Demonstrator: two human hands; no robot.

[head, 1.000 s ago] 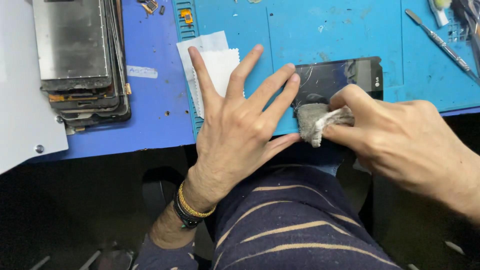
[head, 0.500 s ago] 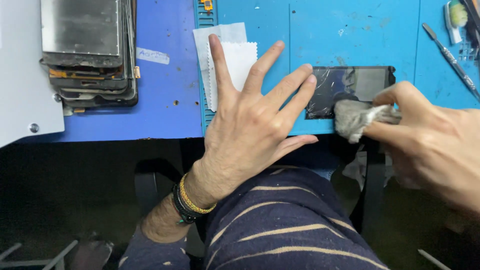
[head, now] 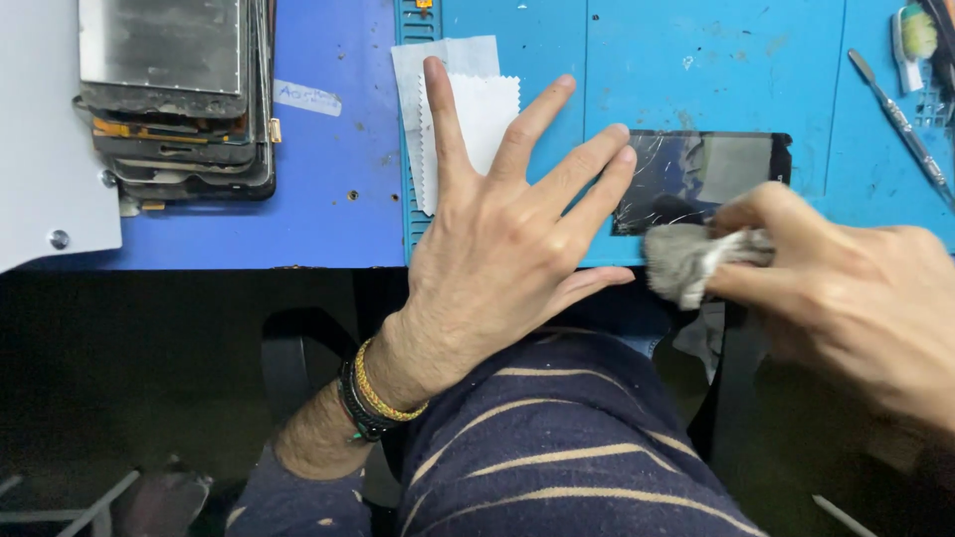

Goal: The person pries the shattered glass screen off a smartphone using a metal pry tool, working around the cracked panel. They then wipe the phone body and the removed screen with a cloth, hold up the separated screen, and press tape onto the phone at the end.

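Tabletop (head: 328,214): blue, front edge runs across the frame just below the hands, dark drop-off beneath. Lighter blue work mat (head: 637,80) covers the right part, its left border ribbed. Bare tabletop between the mat and the left stack; bare mat above the glass panel.

Stack of screen assemblies (head: 174,94) sits top left, well apart from the hands. White panel (head: 40,159) at the far left edge.

Left hand (head: 502,234): open flat, fingers fanned wide, palm down on the mat near the front edge. Two fingertips (head: 622,159) press on the left end of the dark glass panel (head: 711,174). Wrist angles back over the edge; bracelets (head: 373,398) on it.

Right hand (head: 831,283): closed, pinching a wadded grey cloth (head: 681,261) between thumb and fingers, coming in from the right. Cloth sits at the panel's lower edge, right at the front edge of the mat.

Glass panel lies flat on the mat, close to the front edge, between the two hands; surface looks scratched or cracked.

White wipes (head: 468,109) lie partly under the left index finger. Metal pry tool (head: 900,119) and a small brush (head: 915,40) at top right, clear of the hands.
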